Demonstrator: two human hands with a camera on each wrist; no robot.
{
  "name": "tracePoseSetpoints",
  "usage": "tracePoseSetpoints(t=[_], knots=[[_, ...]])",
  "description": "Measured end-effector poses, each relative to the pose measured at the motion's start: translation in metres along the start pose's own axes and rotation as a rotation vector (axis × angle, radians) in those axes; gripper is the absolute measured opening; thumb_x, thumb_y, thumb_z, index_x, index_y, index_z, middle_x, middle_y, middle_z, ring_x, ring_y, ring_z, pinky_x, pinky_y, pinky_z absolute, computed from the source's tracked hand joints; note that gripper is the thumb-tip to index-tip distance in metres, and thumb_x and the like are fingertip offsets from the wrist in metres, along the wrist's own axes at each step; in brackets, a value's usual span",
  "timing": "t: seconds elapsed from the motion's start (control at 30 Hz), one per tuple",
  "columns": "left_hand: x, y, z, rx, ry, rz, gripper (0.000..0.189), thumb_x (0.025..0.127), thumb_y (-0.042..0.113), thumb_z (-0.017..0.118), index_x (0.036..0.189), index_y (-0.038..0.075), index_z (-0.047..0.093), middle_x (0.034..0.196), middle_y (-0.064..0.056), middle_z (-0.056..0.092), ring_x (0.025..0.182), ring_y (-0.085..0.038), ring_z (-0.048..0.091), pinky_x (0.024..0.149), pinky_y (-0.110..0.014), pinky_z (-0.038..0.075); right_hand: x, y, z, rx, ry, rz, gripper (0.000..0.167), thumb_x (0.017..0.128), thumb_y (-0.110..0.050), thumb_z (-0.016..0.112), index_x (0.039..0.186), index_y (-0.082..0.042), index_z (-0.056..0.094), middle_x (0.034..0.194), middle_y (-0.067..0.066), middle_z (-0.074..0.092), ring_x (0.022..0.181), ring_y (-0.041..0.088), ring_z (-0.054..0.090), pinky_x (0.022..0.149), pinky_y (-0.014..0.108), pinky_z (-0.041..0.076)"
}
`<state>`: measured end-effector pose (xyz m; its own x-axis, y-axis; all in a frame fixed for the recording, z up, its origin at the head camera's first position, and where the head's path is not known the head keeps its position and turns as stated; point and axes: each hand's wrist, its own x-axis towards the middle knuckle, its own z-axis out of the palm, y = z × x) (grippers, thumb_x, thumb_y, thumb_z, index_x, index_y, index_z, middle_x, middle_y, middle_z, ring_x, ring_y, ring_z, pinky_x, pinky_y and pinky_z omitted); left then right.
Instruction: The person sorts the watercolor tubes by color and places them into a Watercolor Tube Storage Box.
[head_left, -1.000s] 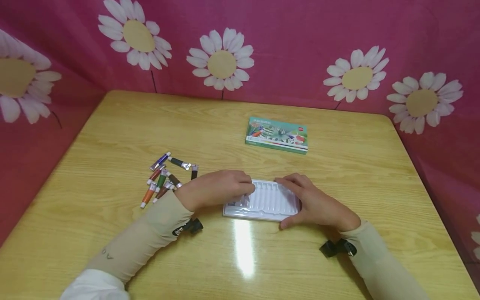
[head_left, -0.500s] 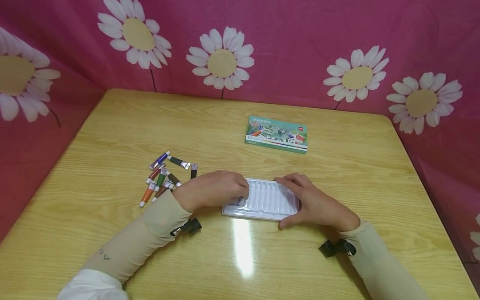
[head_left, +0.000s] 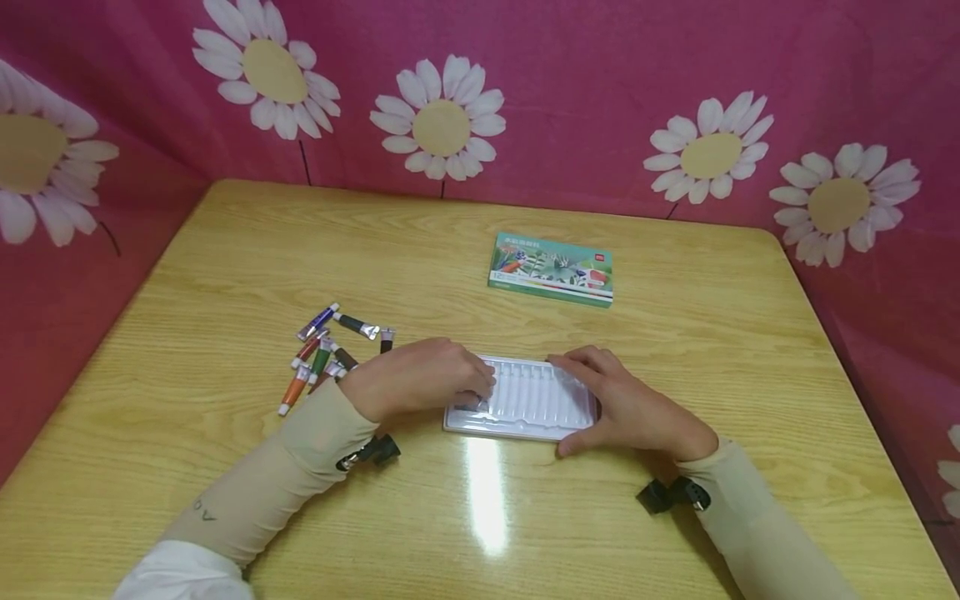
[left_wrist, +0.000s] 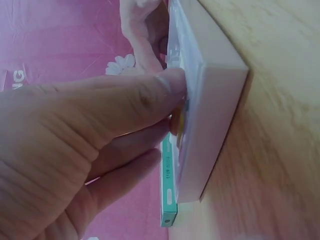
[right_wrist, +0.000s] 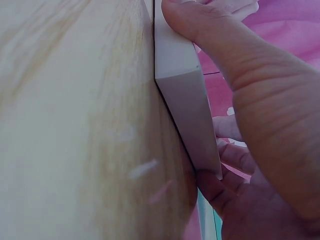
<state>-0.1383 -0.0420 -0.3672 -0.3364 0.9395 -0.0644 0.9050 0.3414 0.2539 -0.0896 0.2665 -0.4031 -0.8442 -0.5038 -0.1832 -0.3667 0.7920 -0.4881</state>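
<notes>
White tray (head_left: 510,426) with moulded slots (head_left: 540,400) lies flat on the table (head_left: 420,517), between the left hand (head_left: 423,379) and the right hand (head_left: 633,412). The left hand bends its thumb and fingers down at the tray end nearest it, against a small yellow item (left_wrist: 181,127), likely a paint tube; whether they pinch it or only press it, I cannot tell. The right hand spans the other end, thumb on the near side and fingers on the far side, holding it. The step in hand looks like seating 1 tube in a slot. The next move seems to call for a gentle push under the left fingertips while the right hand braces, then a reach to the loose tubes (head_left: 321,360) left of the left hand.
</notes>
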Motion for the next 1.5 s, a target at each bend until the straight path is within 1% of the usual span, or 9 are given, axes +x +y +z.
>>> tracePoseSetpoints(t=[0.13, 0.23, 0.43, 0.57, 0.63, 0.83, 1.13, 1.23, 1.5], knots=[[0.0026, -0.0021, 0.0023, 0.026, 0.025, 0.049, 0.016, 0.103, 0.012, 0.063, 0.099, 0.017, 0.077, 0.094, 0.008, 0.073, 0.082, -0.003, 0.058, 0.076, -0.02, 0.053, 0.0004, 0.0002, -0.0004, -0.003, -0.002, 0.003, 0.118, 0.064, -0.076, 0.083, 0.16, -0.024, 0.039, 0.157, 0.001, 0.038, 0.14, 0.022, 0.04, 0.116, 0.047, 0.047], [0.0038, -0.0037, 0.0042, 0.031, 0.037, 0.067, 0.015, 0.102, 0.012, 0.064, 0.097, 0.017, 0.076, 0.092, 0.008, 0.072, 0.08, -0.003, 0.056, 0.074, -0.019, 0.052, 0.0006, 0.0001, -0.0006, -0.004, -0.001, 0.004, 0.118, 0.064, -0.076, 0.083, 0.16, -0.024, 0.039, 0.156, 0.001, 0.038, 0.14, 0.021, 0.04, 0.115, 0.047, 0.048], [0.0032, -0.0063, 0.0058, -0.024, 0.03, 0.054, 0.014, 0.102, 0.017, 0.065, 0.105, 0.018, 0.079, 0.1, 0.008, 0.076, 0.084, -0.002, 0.06, 0.078, -0.019, 0.056, 0.0006, -0.0001, 0.0001, -0.003, 0.0, 0.002, 0.118, 0.064, -0.075, 0.084, 0.16, -0.023, 0.039, 0.156, 0.001, 0.039, 0.14, 0.022, 0.04, 0.116, 0.047, 0.047], [0.003, -0.0074, 0.0063, -0.063, 0.031, 0.046, 0.011, 0.102, 0.018, 0.066, 0.102, 0.018, 0.077, 0.096, 0.008, 0.074, 0.082, -0.004, 0.058, 0.078, -0.019, 0.055, 0.0006, 0.0001, 0.0004, 0.0, 0.0, 0.0, 0.118, 0.064, -0.075, 0.084, 0.16, -0.024, 0.039, 0.156, 0.001, 0.039, 0.14, 0.022, 0.039, 0.116, 0.048, 0.047], [0.0031, -0.0079, 0.0062, -0.095, 0.03, 0.036, 0.01, 0.101, 0.019, 0.067, 0.103, 0.018, 0.077, 0.099, 0.008, 0.075, 0.084, -0.004, 0.06, 0.08, -0.02, 0.056, 0.0007, 0.0002, 0.0004, 0.0, 0.001, -0.002, 0.117, 0.064, -0.074, 0.084, 0.16, -0.024, 0.039, 0.156, 0.001, 0.039, 0.14, 0.022, 0.039, 0.116, 0.048, 0.047], [0.0032, -0.0093, 0.0073, -0.162, 0.014, -0.003, 0.016, 0.1, 0.021, 0.068, 0.112, 0.017, 0.077, 0.116, 0.003, 0.077, 0.105, -0.007, 0.069, 0.096, -0.024, 0.058, 0.0009, 0.0001, 0.0001, 0.008, -0.003, 0.004, 0.117, 0.064, -0.074, 0.085, 0.16, -0.024, 0.039, 0.157, 0.001, 0.038, 0.141, 0.022, 0.039, 0.116, 0.048, 0.046], [0.0042, -0.0063, 0.0068, -0.135, -0.003, -0.018, 0.018, 0.102, 0.016, 0.066, 0.115, 0.014, 0.077, 0.124, 0.0, 0.076, 0.118, -0.012, 0.068, 0.103, -0.028, 0.057, 0.0013, -0.0007, -0.0002, 0.015, -0.002, 0.012, 0.117, 0.064, -0.073, 0.085, 0.159, -0.025, 0.039, 0.156, 0.001, 0.038, 0.14, 0.022, 0.039, 0.116, 0.048, 0.047], [0.0038, -0.0062, 0.0058, -0.129, -0.01, -0.028, 0.017, 0.102, 0.015, 0.064, 0.113, 0.014, 0.078, 0.123, 0.0, 0.076, 0.117, -0.012, 0.068, 0.103, -0.028, 0.056, 0.0029, -0.0006, -0.0005, 0.015, -0.001, 0.01, 0.116, 0.064, -0.074, 0.085, 0.159, -0.025, 0.039, 0.156, 0.001, 0.039, 0.14, 0.022, 0.04, 0.116, 0.048, 0.047], [0.0037, -0.0037, 0.0078, -0.093, -0.015, -0.015, 0.017, 0.103, 0.016, 0.064, 0.113, 0.014, 0.077, 0.122, 0.001, 0.076, 0.115, -0.012, 0.068, 0.103, -0.028, 0.056, 0.0005, -0.0018, 0.0024, 0.026, -0.003, 0.031, 0.115, 0.064, -0.074, 0.085, 0.159, -0.026, 0.039, 0.154, 0.002, 0.04, 0.138, 0.024, 0.042, 0.115, 0.048, 0.048]])
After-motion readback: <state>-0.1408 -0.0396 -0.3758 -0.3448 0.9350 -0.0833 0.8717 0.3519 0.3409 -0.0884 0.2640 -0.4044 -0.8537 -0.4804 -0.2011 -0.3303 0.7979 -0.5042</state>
